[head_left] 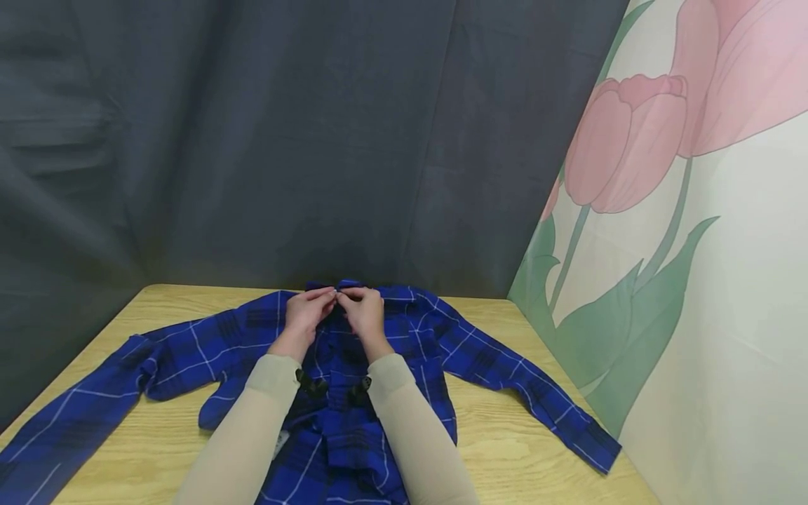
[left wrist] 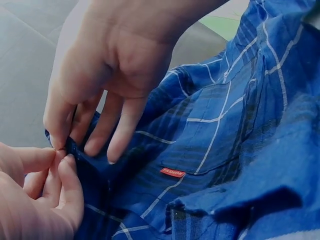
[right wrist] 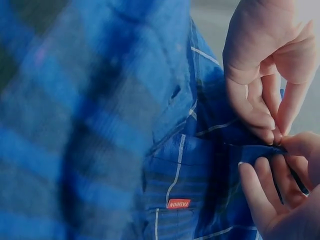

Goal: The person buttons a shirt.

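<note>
Left hand (head_left: 307, 313) and right hand (head_left: 364, 312) pinch closed on the plaid shirt (head_left: 341, 358) near its collar (head_left: 350, 283), apparently to steady that edge. The shirt lies beneath the grip, sleeves (head_left: 524, 375) spreading to either side.

The hands (head_left: 307, 311) (head_left: 365, 310) hide the pinched bit of the shirt (head_left: 344, 354), and the head view's edge crops one sleeve (head_left: 88, 410).

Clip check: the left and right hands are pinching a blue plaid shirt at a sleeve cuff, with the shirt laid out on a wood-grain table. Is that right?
Not quite: the place is wrong. The head view shows the left hand and right hand pinching the blue plaid shirt at its neck end; the sleeve cuff in sight lies apart on the wood-grain table.
</note>
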### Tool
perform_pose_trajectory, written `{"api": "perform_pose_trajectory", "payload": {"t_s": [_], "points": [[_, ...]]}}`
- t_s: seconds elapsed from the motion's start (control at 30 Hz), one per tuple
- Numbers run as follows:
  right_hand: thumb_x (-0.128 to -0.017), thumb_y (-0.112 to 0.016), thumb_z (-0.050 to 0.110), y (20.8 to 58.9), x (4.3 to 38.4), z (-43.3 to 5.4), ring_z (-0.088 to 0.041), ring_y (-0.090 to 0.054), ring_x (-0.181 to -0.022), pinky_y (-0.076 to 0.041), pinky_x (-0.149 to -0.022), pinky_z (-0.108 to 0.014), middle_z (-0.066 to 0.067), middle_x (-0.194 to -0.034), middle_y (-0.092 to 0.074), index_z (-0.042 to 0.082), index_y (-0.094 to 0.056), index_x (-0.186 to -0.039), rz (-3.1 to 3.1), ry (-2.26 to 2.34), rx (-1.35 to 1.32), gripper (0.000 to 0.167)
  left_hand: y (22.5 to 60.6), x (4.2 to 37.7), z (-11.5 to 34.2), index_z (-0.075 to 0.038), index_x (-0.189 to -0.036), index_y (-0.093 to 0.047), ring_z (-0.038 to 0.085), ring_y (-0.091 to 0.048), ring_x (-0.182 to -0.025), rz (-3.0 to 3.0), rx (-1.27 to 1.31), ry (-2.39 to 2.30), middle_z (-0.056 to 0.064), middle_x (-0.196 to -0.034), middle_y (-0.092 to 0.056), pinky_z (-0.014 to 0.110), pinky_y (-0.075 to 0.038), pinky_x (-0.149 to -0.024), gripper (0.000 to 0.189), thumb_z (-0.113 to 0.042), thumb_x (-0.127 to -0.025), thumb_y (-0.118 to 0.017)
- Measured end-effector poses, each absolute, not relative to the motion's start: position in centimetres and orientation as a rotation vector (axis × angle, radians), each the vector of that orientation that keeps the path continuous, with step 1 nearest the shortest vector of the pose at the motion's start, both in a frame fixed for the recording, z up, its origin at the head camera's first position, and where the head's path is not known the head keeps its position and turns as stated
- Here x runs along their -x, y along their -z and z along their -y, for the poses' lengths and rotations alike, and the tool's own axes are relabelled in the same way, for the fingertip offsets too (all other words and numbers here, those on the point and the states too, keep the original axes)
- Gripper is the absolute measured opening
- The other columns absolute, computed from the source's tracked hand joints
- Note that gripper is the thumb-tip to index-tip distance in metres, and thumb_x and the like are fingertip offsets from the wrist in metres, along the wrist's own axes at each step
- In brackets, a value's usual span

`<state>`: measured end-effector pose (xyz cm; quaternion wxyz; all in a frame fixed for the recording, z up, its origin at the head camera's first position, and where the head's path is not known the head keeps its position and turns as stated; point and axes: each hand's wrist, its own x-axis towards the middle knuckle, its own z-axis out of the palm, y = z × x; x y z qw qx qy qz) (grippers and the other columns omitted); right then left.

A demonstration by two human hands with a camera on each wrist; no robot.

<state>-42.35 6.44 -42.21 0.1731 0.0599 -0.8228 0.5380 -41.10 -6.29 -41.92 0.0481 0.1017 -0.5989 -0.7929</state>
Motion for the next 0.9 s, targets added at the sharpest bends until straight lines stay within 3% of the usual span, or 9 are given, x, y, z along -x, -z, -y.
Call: {"api": "perform_pose_trajectory", "payload": {"t_s": [0.1, 0.23, 0.43, 0.5, 0.63, 0.73, 0.9], "points": [[-0.099, -0.078, 0.019, 42.46, 42.49, -6.39, -0.036, -0.082, -0.072, -0.059, -0.048, -0.029, -0.018, -0.11, -0.083, 0.006, -0.086, -0.109, 2.298, -1.628, -0.186, 0.019, 41.96, 41.15, 6.32, 0.0, -0.137, -0.073, 0.001, -0.074, -0.086, 1.83, -0.306, 2.424, -0.009, -0.098, -0.077, 0.021, -0.064, -0.09, 0.037, -0.017, -0.104, -0.074], [-0.101, -0.072, 0.018, 42.57, 42.46, -6.3, -0.043, -0.082, -0.091, -0.068, -0.065, -0.035, -0.023, -0.106, -0.082, -0.002, -0.083, -0.111, 2.198, -1.931, -0.178, 0.026, 41.93, 41.11, 6.32, -0.002, -0.136, -0.074, 0.005, -0.074, -0.094, 1.857, -0.313, 2.395, -0.011, -0.096, -0.076, 0.022, -0.063, -0.092, 0.042, -0.027, -0.102, -0.078], [-0.102, -0.072, 0.018, 42.48, 42.36, -6.61, -0.033, -0.081, -0.105, -0.069, -0.075, -0.034, -0.021, -0.115, -0.081, -0.003, -0.082, -0.117, 2.125, -2.211, -0.096, 0.027, 42.03, 40.99, 6.19, -0.004, -0.133, -0.076, 0.01, -0.074, -0.099, 1.971, -0.271, 2.257, 0.002, -0.116, -0.08, 0.035, -0.061, -0.105, 0.045, -0.032, -0.098, -0.082], [-0.103, -0.073, 0.017, 42.46, 42.41, -6.78, -0.029, -0.081, -0.105, -0.069, -0.076, -0.033, -0.02, -0.119, -0.081, -0.003, -0.081, -0.119, 2.123, -2.261, -0.086, 0.027, 42.11, 41.01, 6.11, -0.003, -0.132, -0.077, 0.007, -0.072, -0.095, 1.991, -0.254, 2.211, 0.009, -0.125, -0.079, 0.034, -0.062, -0.102, 0.041, -0.027, -0.1, -0.08], [-0.104, -0.073, 0.017, 42.41, 42.5, -7.08, -0.024, -0.079, -0.107, -0.069, -0.079, -0.032, -0.019, -0.126, -0.079, -0.002, -0.08, -0.122, 2.137, -2.322, -0.067, 0.027, 42.36, 41.12, 5.9, 0.001, -0.129, -0.077, 0.005, -0.07, -0.09, 2.023, -0.225, 2.099, 0.02, -0.132, -0.077, 0.02, -0.058, -0.084, 0.034, -0.017, -0.1, -0.077], [-0.104, -0.073, 0.017, 42.35, 42.49, -7.19, -0.025, -0.079, -0.109, -0.069, -0.08, -0.033, -0.018, -0.127, -0.079, -0.001, -0.08, -0.123, 2.154, -2.332, -0.059, 0.027, 42.5, 41.25, 5.7, 0.001, -0.126, -0.079, 0.015, -0.073, -0.099, 2.035, -0.224, 2.017, 0.022, -0.13, -0.078, 0.018, -0.056, -0.081, 0.032, -0.013, -0.098, -0.077], [-0.103, -0.074, 0.017, 42.1, 42.29, -7.22, -0.023, -0.079, -0.107, -0.069, -0.082, -0.034, -0.018, -0.126, -0.079, -0.001, -0.08, -0.122, 2.16, -2.342, -0.039, 0.027, 42.6, 41.37, 5.38, 0.001, -0.125, -0.079, 0.034, -0.072, -0.12, 2.06, -0.218, 1.929, 0.024, -0.131, -0.077, 0.037, -0.059, -0.099, 0.031, -0.01, -0.097, -0.075]]}}
